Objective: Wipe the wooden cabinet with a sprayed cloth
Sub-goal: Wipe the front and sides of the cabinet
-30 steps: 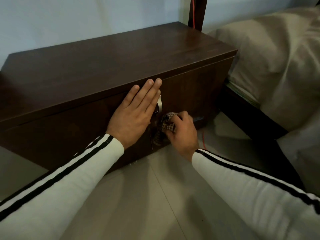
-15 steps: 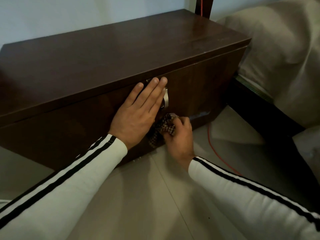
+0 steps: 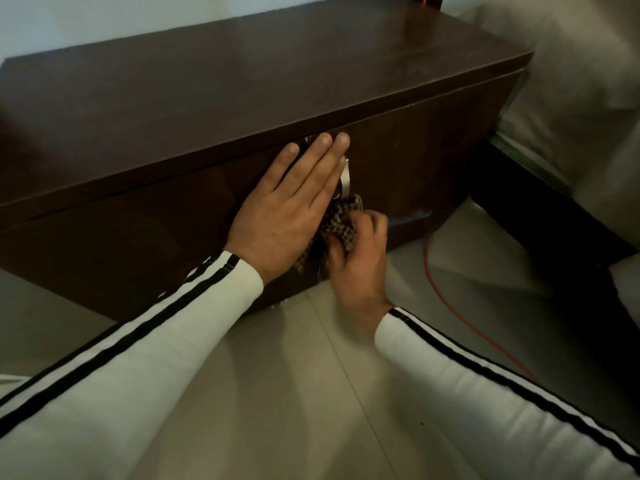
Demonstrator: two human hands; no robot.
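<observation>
A low, dark wooden cabinet (image 3: 207, 98) stands on the tiled floor (image 3: 311, 393). Its long axis runs left to right across the view, with the right end angled a little further away. Its front panel faces the person and its flat top faces up.

The left hand (image 3: 287, 209) lies flat against the front panel, fingers straight and close together. They point up towards the overhanging top edge, and the fingertips end just below it. This hand holds nothing. It partly covers a silver metal handle (image 3: 346, 178), which shows just beside the little finger.

The right hand (image 3: 360, 258) is just beside the left, lower and to the right. Its fingers are curled round a bunched checked cloth (image 3: 341, 220), which it holds against the front panel just under the handle. The cloth touches the edge of the left hand. Both arms wear white sleeves (image 3: 156, 341) with black stripes.

An orange cable (image 3: 446, 296) runs along the floor near the cabinet's right end. Pale bedding (image 3: 571, 81) lies to the right of the cabinet.
</observation>
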